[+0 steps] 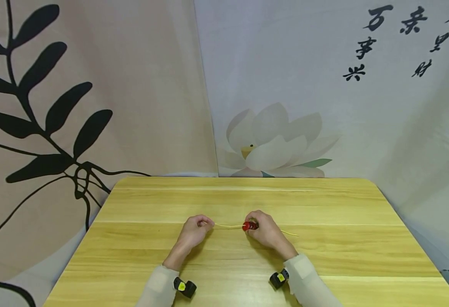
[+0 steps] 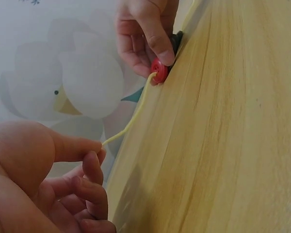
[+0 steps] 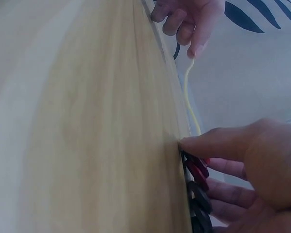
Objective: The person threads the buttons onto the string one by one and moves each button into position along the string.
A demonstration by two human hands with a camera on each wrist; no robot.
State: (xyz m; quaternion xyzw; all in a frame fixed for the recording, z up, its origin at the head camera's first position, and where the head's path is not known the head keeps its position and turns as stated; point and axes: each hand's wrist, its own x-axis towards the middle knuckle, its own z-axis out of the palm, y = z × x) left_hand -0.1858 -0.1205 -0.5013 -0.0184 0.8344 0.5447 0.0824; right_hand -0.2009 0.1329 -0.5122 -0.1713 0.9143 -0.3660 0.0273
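A thin yellow string (image 1: 228, 226) runs between the two hands. My left hand (image 1: 194, 231) pinches one end of it between thumb and index finger. On the other side my right hand (image 1: 266, 230) grips a row of buttons threaded on the string, close to the tabletop. The foremost is a round red button (image 2: 159, 71) with small holes, where the string comes out. Behind it, several black buttons (image 3: 200, 196) and a dark red button (image 3: 197, 173) show in the right wrist view, partly hidden by the fingers. The string's other end trails out past the right hand.
Both hands work over the middle of a wooden table (image 1: 224, 264) with rounded far corners. Behind its far edge hangs a printed cloth (image 1: 155, 85) with leaves, a flower and characters. Each wrist wears a small black camera (image 1: 185, 288).
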